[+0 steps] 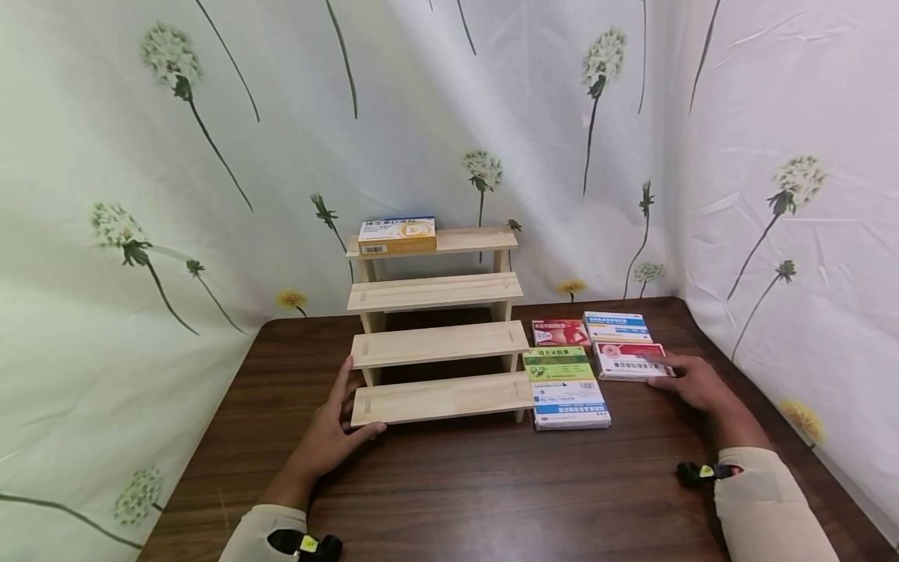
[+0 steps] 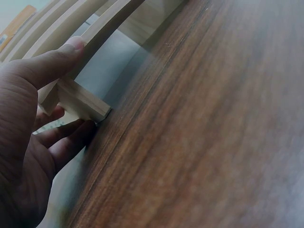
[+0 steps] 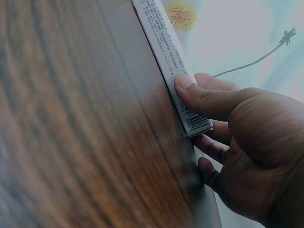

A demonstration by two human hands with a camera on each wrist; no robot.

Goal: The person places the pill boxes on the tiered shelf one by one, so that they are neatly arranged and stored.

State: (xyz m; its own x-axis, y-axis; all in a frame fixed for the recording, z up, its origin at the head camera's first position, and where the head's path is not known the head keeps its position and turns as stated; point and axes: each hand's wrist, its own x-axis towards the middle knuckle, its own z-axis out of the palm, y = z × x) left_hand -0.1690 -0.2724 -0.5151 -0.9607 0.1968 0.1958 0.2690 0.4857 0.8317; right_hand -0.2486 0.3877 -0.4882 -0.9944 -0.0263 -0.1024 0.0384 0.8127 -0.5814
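A four-step wooden display stand stands on the table. My left hand holds the left end of its lowest step. In the left wrist view the thumb lies on the step's front edge, with the other fingers behind the end leg. On the right, my right hand pinches the right end of a red-and-white medicine box lying flat. The thumb presses its long printed side in the right wrist view, near the barcode. A yellow-and-white vitamin D box sits at the left of the top step.
Right of the stand lie a red box, a blue-and-white box, a green box and another blue-and-white box. The brown wooden table meets flower-print cloth at the back and sides.
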